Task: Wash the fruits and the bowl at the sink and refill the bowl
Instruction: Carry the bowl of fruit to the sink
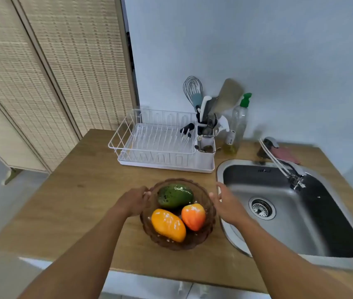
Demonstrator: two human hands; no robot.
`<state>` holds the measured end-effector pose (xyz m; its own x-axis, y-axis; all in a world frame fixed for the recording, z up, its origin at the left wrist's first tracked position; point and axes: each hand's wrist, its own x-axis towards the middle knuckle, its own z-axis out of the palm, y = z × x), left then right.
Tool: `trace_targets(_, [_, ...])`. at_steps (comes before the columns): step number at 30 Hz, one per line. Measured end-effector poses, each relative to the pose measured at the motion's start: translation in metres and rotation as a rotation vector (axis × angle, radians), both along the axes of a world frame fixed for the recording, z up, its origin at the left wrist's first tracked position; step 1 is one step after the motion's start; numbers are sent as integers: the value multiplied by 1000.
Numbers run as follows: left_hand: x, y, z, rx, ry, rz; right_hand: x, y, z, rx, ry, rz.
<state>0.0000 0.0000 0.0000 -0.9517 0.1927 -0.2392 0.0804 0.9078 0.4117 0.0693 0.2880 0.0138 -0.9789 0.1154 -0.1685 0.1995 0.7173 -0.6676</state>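
A brown glass bowl (172, 244) stands on the wooden counter (74, 201), just left of the steel sink (300, 214). In it lie a green fruit (174, 195), a yellow-orange fruit (168, 224) and an orange-red fruit (193, 216), all with wet glints. My left hand (134, 201) curls around the bowl's left rim. Against the right rim, my right hand (225, 201) has its fingers apart and its fingertips at the edge. The sink basin holds nothing, and no water runs from the faucet (283, 167).
A white dish rack (156, 145) sits behind the bowl, with a utensil holder (206, 128) and a green-capped soap bottle (239, 121) to its right. A pink cloth (285, 154) lies behind the faucet. A woven folding screen (42, 83) stands at the left.
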Motion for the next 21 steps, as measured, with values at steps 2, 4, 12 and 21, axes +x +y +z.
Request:
trace_targets(2, [2, 4, -3, 25, 22, 35, 0, 2, -4, 16, -62, -16])
trace_targets(4, [4, 6, -8, 45, 21, 74, 3, 2, -7, 44, -131, -36])
trace_targets(12, [9, 6, -31, 96, 36, 108, 7, -10, -31, 121, -155, -40])
trace_targets(21, [10, 27, -39, 81, 143, 120, -2, 13, -39, 215, -65, -77])
